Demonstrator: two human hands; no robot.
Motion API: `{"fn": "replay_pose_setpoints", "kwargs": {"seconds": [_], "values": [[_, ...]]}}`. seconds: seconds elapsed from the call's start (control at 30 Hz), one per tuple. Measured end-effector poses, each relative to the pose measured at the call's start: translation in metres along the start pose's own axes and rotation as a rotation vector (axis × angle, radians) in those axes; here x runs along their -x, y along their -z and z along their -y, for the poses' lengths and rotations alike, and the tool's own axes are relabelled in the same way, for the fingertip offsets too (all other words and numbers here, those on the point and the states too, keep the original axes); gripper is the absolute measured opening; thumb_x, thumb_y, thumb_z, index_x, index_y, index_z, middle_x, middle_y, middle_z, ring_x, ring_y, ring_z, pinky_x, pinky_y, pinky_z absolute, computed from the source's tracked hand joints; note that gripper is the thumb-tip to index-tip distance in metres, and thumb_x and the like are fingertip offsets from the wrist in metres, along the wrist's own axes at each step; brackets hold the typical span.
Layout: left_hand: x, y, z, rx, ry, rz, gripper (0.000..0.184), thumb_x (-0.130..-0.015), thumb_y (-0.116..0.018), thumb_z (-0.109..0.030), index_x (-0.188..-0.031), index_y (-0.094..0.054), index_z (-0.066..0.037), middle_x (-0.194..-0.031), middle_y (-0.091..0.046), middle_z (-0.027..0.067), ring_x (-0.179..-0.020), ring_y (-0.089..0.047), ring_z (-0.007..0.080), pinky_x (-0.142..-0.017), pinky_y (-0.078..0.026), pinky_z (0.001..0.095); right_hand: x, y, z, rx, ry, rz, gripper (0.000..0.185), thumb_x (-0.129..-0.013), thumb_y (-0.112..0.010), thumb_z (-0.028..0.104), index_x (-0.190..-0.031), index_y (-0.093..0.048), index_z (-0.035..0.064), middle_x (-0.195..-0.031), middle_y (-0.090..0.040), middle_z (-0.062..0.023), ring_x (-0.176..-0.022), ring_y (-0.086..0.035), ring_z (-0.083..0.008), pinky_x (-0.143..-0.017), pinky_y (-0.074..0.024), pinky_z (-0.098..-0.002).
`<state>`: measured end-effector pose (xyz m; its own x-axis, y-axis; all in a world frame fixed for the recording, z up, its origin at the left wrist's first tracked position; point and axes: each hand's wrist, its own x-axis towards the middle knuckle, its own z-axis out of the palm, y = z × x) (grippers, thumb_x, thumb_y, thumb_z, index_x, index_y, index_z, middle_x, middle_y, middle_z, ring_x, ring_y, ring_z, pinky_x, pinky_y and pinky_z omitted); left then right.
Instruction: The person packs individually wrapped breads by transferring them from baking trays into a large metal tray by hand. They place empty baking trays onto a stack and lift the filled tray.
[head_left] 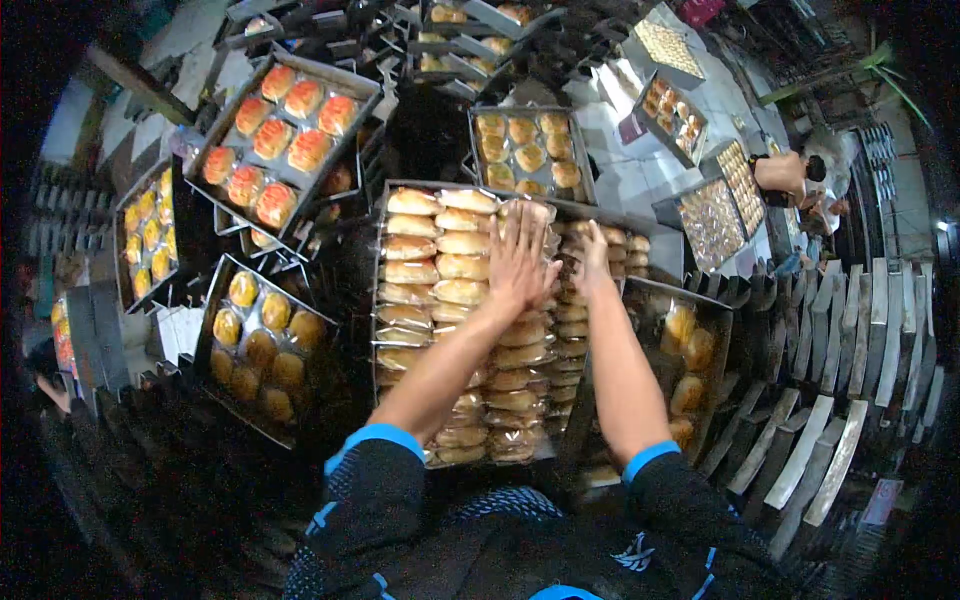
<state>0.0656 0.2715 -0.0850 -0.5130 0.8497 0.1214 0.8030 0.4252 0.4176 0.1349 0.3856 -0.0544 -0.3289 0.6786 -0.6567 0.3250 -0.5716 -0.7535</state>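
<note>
Rows of wrapped buns (462,268) fill a metal tray (381,300) in front of me. My left hand (518,262) lies over the top right part of these rows, fingers spread, palm down. To its right, my right hand (594,262) is held edge-on beside the column of wrapped buns (571,330), fingers pointing up and the thumb side toward my left hand. No object shows in its grasp. Part of the buns is hidden under my hands and forearms.
Trays of red-topped buns (271,140) and yellow-topped buns (258,345) stand at the left. Another bun tray (528,150) is beyond, and one (690,365) lies right. Stacked metal trays (825,450) line the right. People (782,175) are at the far right.
</note>
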Motion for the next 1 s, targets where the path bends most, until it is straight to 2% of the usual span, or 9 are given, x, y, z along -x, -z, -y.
{"fn": "replay_pose_setpoints", "kwargs": {"seconds": [0.13, 0.27, 0.4, 0.5, 0.7, 0.77, 0.83, 0.93, 1.0], "values": [[0.043, 0.049, -0.016, 0.186, 0.037, -0.109, 0.07, -0.084, -0.041, -0.04, -0.137, -0.022, 0.001, -0.145, -0.008, 0.0218, -0.134, 0.003, 0.0403, -0.104, 0.005, 0.0568, -0.019, -0.004, -0.048, -0.19, 0.068, 0.476, 0.091, -0.08, -0.038, 0.064, -0.14, -0.008, 0.0029, -0.147, -0.006, -0.0113, -0.136, -0.004, -0.026, -0.108, -0.0051, -0.0398], [0.122, 0.066, -0.015, 0.267, 0.135, -0.143, 0.066, -0.084, -0.041, -0.035, -0.135, -0.024, 0.002, -0.144, -0.013, 0.0209, -0.133, -0.004, 0.0426, -0.105, 0.0, 0.056, -0.019, -0.01, -0.033, -0.193, 0.118, 0.136, 0.095, -0.078, -0.035, 0.07, -0.141, -0.005, 0.0051, -0.147, 0.0, -0.0129, -0.136, 0.002, -0.0266, -0.108, -0.0047, -0.0405], [0.151, 0.052, -0.039, 0.208, 0.106, -0.121, 0.064, -0.085, -0.04, -0.036, -0.135, -0.026, 0.0, -0.144, -0.016, 0.0182, -0.133, -0.006, 0.0419, -0.105, 0.0, 0.056, -0.017, -0.031, -0.029, -0.111, 0.104, 0.399, 0.088, -0.079, -0.031, 0.07, -0.138, -0.022, 0.0047, -0.137, -0.034, -0.0148, -0.123, -0.036, -0.0277, -0.102, -0.0268, -0.0352], [0.135, 0.038, -0.052, 0.063, 0.008, -0.001, 0.07, -0.088, -0.034, -0.047, -0.14, -0.013, -0.006, -0.147, -0.004, 0.013, -0.134, 0.002, 0.0366, -0.105, 0.007, 0.0536, 0.001, -0.021, -0.009, -0.014, 0.117, 0.2, 0.086, -0.082, -0.023, 0.068, -0.139, -0.017, 0.0035, -0.139, -0.032, -0.0144, -0.129, -0.028, -0.027, -0.106, -0.0194, -0.0351], [0.122, -0.013, -0.031, -0.143, 0.089, -0.048, 0.084, -0.083, -0.025, -0.065, -0.14, 0.0, -0.009, -0.144, 0.017, 0.0141, -0.133, 0.015, 0.0296, -0.102, 0.021, 0.045, 0.151, 0.11, 0.012, 0.841, 1.154, 0.027, 0.048, -0.085, -0.05, 0.032, -0.123, -0.046, 0.003, -0.125, -0.045, -0.0213, -0.121, -0.037, -0.0357, -0.1, -0.0295, -0.0405], [0.142, 0.032, -0.07, 0.029, 0.12, -0.016, 0.076, -0.086, -0.04, -0.052, -0.137, -0.017, -0.002, -0.139, -0.014, 0.0263, -0.129, -0.014, 0.0392, -0.106, -0.008, 0.0495, 0.198, 0.194, 0.008, 0.951, 1.283, -0.24, 0.043, -0.078, -0.057, 0.021, -0.117, -0.051, 0.0035, -0.114, -0.05, -0.0215, -0.105, -0.05, -0.0314, -0.094, -0.0364, -0.0404], [0.188, 0.039, -0.114, 0.346, 0.088, -0.056, 0.066, -0.084, -0.05, -0.041, -0.129, -0.03, 0.002, -0.125, -0.036, 0.0281, -0.115, -0.037, 0.0404, -0.096, -0.03, 0.047, 0.226, 0.289, -0.008, 0.263, 0.721, -0.26, 0.041, -0.082, -0.055, 0.021, -0.116, -0.05, -0.0022, -0.105, -0.057, -0.0182, -0.1, -0.053, -0.0281, -0.091, -0.0386, -0.0365], [0.24, 0.012, -0.194, 0.358, 0.233, -0.005, 0.051, -0.082, -0.055, -0.031, -0.117, -0.043, 0.005, -0.108, -0.049, 0.027, -0.096, -0.052, 0.0402, -0.082, -0.044, 0.0453, 0.156, 0.497, -0.116, 0.857, 0.538, -0.703, 0.039, -0.087, -0.046, 0.025, -0.115, -0.052, -0.0013, -0.107, -0.058, -0.0136, -0.1, -0.057, -0.0237, -0.083, -0.0464, -0.0331], [0.248, -0.025, -0.195, 0.505, 0.382, -0.135, 0.031, -0.077, -0.052, -0.013, -0.105, -0.052, 0.0, -0.091, -0.055, 0.0219, -0.086, -0.054, 0.0399, -0.076, -0.045, 0.0459, 0.161, 0.499, -0.148, 0.276, 0.293, -0.24, 0.04, -0.087, -0.045, 0.026, -0.116, -0.051, -0.0009, -0.107, -0.058, -0.0137, -0.1, -0.057, -0.0242, -0.082, -0.0477, -0.0347]]}}
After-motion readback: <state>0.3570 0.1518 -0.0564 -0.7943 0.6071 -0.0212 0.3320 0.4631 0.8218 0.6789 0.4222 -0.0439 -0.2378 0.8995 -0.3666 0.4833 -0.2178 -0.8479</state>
